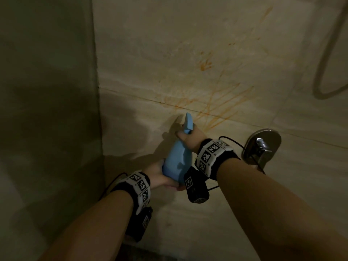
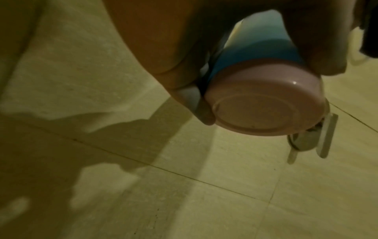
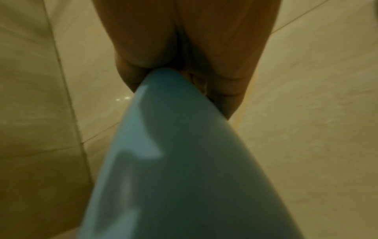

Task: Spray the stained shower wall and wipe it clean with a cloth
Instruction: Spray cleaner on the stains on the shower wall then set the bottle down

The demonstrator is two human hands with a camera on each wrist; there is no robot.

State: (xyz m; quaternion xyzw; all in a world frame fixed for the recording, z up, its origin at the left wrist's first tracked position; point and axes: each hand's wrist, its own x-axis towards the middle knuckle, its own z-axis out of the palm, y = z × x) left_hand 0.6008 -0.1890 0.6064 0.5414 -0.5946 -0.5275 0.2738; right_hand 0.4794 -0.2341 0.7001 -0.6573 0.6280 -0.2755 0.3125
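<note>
A blue spray bottle [image 1: 178, 162] with a pink base [image 2: 263, 103] is held up in front of the beige tiled shower wall [image 1: 169, 44]. Orange stains [image 1: 212, 104] streak the wall just above and right of the bottle's spray head [image 1: 188, 123]. My left hand [image 1: 158, 176] grips the bottle's lower end, its fingers [image 2: 184, 48] curled round the body above the base. My right hand [image 1: 190, 138] grips the neck below the spray head; in the right wrist view its fingers [image 3: 225, 48] wrap the top of the bottle [image 3: 184, 161]. No cloth is in view.
A chrome shower valve handle [image 1: 261, 146] juts from the wall just right of my right wrist, and shows behind the bottle as a metal fitting [image 2: 313, 140]. A shower hose [image 1: 323, 72] loops down at the upper right. A dark side wall [image 1: 47, 91] meets the tiles at the left corner.
</note>
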